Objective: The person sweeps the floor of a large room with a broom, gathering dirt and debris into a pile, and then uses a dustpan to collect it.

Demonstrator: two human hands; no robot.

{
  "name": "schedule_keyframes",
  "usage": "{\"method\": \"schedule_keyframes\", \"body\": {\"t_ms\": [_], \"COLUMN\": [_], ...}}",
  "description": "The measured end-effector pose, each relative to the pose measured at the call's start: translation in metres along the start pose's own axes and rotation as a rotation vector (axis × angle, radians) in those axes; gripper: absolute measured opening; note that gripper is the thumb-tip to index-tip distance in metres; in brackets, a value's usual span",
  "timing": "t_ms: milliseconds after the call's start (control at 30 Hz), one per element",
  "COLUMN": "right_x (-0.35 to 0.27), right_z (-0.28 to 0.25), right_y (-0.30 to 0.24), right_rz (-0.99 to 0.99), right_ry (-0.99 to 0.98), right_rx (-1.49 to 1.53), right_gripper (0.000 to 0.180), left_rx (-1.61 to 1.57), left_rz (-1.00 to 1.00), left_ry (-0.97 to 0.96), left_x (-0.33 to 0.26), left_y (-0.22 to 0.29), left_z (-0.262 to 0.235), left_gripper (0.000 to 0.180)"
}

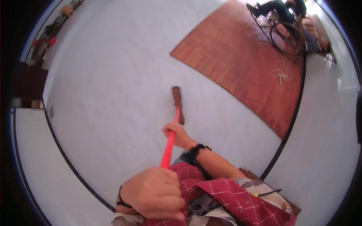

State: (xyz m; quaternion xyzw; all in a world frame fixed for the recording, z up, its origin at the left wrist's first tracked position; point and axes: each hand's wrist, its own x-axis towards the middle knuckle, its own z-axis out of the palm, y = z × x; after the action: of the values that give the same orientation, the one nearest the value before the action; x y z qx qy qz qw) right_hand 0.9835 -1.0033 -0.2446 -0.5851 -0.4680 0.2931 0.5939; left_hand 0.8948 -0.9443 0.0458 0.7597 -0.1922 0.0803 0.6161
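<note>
A push broom with a red handle [168, 150] slants away from my body. Its narrow brown head [177, 98], edged with dark bristles, rests on the pale floor. Close to my chest, my left hand [154, 193] is wrapped round the upper end of the handle. Lower on the same handle, my right hand [178, 133] grips it with curled fingers. A dark band circles each wrist.
A large reddish-brown board [241, 64] lies on the floor at the right, with a tangle of pale string [282, 75] on it. Beyond, a person [315, 41] is by a dark curved-frame chair [281, 35]. Dark furniture [32, 81] stands at the left wall.
</note>
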Motion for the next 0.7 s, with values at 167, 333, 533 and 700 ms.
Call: {"method": "schedule_keyframes", "body": {"t_ms": [167,333,533,700], "right_x": [-0.030,-0.044,0.039,0.178], "right_z": [-0.082,-0.146,-0.106,-0.031], "right_y": [0.015,0.079,0.140,0.113], "right_rz": [0.121,0.325,0.169,0.020], "right_ry": [0.174,0.243,0.340,0.265], "right_rx": [-0.268,-0.513,-0.458,-0.168], "right_gripper": [0.011,0.007,0.004,0.008], "left_rx": [-0.042,-0.344,-0.263,0.028], "left_rz": [-0.012,-0.497,-0.618,-0.414], "left_ry": [0.196,0.429,0.723,0.778], "left_x": [0.003,0.017,0.034,0.055], "left_y": [-0.041,-0.135,-0.146,-0.108], "left_z": [-0.007,-0.014,-0.087,-0.156], "left_gripper": [0.024,0.021,0.025,0.024]}}
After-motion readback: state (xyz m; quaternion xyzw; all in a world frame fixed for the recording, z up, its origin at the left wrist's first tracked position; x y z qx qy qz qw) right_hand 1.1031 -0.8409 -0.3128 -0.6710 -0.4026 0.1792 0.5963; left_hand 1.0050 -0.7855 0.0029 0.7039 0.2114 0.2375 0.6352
